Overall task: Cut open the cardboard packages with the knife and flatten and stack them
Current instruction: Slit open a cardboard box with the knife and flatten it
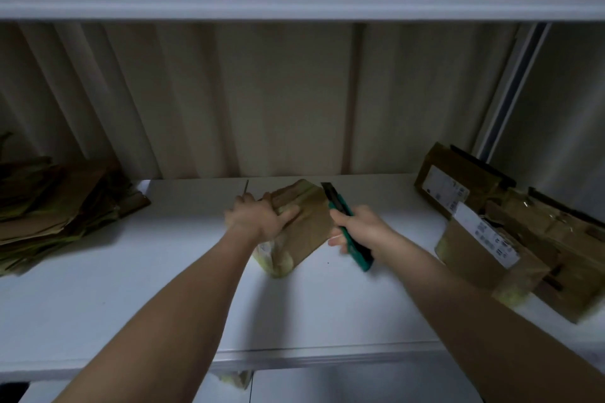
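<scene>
A white tabletop (131,304) is seen from above, with two bare forearms reaching forward over it toward a pleated beige curtain (262,101) at the back. A small brown cardboard package (306,222) sits near the middle of the tabletop, toward its far edge, tilted, with its long axis running from the near left to the far right; yellowish tape is wrapped around its near lower end. The left hand (258,217) is laid over the package's left side, its grip closed around it, the thumb pressed across the brown face. The right hand (360,227) is just beside the package's right edge, its grip closed around the handle of a green utility knife (347,226). The knife's long axis runs from the near right to the far left, with the dark blade end pointed away from the person and slightly leftward, at the package's far right corner; whether the blade touches the cardboard cannot be told. A stack of flattened cardboard (55,209) lies at the left end of the tabletop, well apart from the hands. Several uncut packages (510,232) with white labels are piled at the right end.
</scene>
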